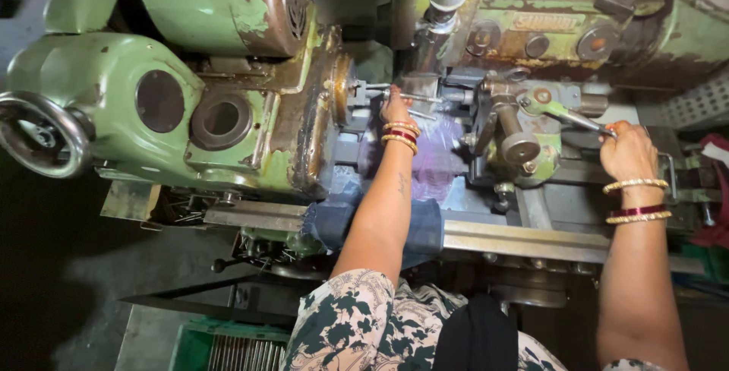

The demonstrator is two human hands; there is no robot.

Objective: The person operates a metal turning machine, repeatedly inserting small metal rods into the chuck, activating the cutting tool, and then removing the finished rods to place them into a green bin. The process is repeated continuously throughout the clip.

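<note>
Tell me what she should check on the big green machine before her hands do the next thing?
1. Left hand has hold of the thin metal rod at the spindle: cannot tell, fingers hidden.
2. Right hand grip closed on the lever handle: ok.
3. Bangles well away from the spindle: not ok, very close.
4. Spindle stopped: cannot tell.
5. Handwheel free of hands: ok.
</note>
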